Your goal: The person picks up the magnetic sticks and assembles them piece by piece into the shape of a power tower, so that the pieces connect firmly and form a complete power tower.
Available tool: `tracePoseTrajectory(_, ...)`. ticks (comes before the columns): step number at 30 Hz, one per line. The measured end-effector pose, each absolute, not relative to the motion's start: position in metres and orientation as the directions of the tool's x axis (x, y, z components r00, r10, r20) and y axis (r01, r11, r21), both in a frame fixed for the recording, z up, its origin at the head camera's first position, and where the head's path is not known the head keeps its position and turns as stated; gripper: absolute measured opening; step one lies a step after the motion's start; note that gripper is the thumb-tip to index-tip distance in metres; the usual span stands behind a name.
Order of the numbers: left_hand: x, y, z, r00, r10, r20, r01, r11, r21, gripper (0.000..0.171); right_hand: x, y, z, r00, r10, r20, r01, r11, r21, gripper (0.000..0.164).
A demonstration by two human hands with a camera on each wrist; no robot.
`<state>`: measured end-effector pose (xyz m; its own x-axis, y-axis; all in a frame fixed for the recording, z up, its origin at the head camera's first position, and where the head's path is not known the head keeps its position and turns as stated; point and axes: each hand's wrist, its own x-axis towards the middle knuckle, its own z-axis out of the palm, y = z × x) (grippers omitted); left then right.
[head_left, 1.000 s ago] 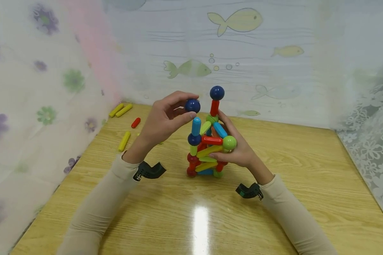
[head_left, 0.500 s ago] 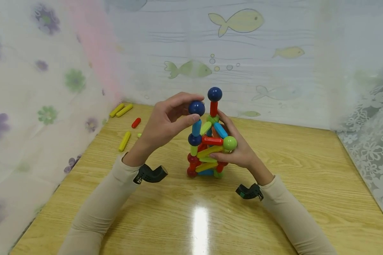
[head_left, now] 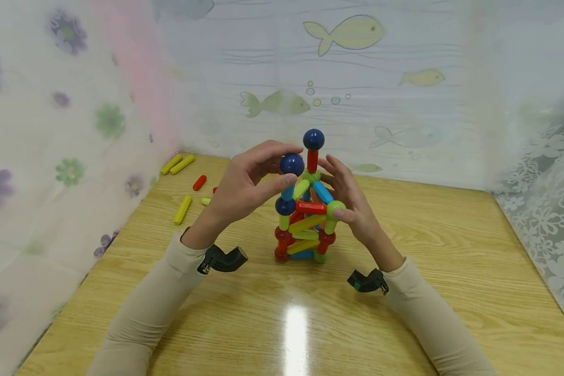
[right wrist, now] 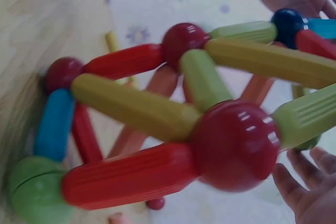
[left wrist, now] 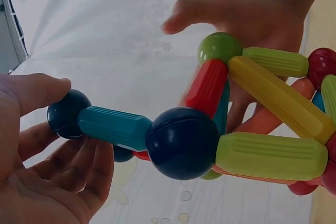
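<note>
My left hand [head_left: 246,180] pinches a dark blue ball [head_left: 292,164] between thumb and fingers. That ball sits against the top of an upright blue rod [left wrist: 114,128], which rises from another blue ball [left wrist: 182,143] at a corner of the ball-and-rod magnetic tower [head_left: 307,223]. My right hand [head_left: 361,211] is at the tower's right side, fingers extended and spread. Its thumb overlaps the light green ball [head_left: 335,209] in the head view, but stands apart from that ball in the left wrist view. A second blue ball [head_left: 314,139] tops a red rod [head_left: 312,161] at the back.
Loose yellow rods [head_left: 183,210], a red rod [head_left: 199,182] and a light green rod [head_left: 206,201] lie on the wooden table [head_left: 404,324] at the left. Behind it hangs a fish-printed cloth [head_left: 263,62].
My left hand has lowered the blue ball onto the upright blue rod. My right hand has loosened from the tower, its fingers and thumb spreading to the right.
</note>
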<state>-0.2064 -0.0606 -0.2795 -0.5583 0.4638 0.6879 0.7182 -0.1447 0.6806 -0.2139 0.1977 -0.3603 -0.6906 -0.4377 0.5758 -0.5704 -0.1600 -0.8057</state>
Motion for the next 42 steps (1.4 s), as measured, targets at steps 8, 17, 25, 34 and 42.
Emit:
tracePoseTrajectory(8,-0.204,-0.06,-0.281,-0.586,0.463,0.665,0.701,-0.122,0.703,0.043,-0.22,0.196,-0.335,-0.746,-0.294,0.598,-0.573,-0.175,-0.801,0.064)
tracePoseTrajectory(17,-0.205,-0.061,-0.285,-0.591,0.511,0.624,0.655,-0.148,0.741,0.054,-0.237,0.192,-0.308,-0.786,-0.389,0.48,-0.515,-0.016,-0.857,0.037)
tracePoseTrajectory(25,-0.206,-0.068,-0.288,-0.598,0.537,0.595,0.629,-0.146,0.763,0.051,-0.246,0.187,-0.306,-0.773,-0.436,0.461,-0.497,-0.035,-0.867,0.031)
tracePoseTrajectory(34,-0.205,-0.07,-0.289,-0.593,0.528,0.608,0.655,-0.122,0.746,0.052,-0.244,0.186,-0.31,-0.766,-0.414,0.493,-0.511,-0.074,-0.856,0.024)
tracePoseTrajectory(42,-0.204,-0.07,-0.289,-0.577,0.535,0.617,0.672,-0.119,0.731,0.052,-0.243,0.184,-0.311,-0.761,-0.401,0.511,-0.518,-0.099,-0.85,0.024)
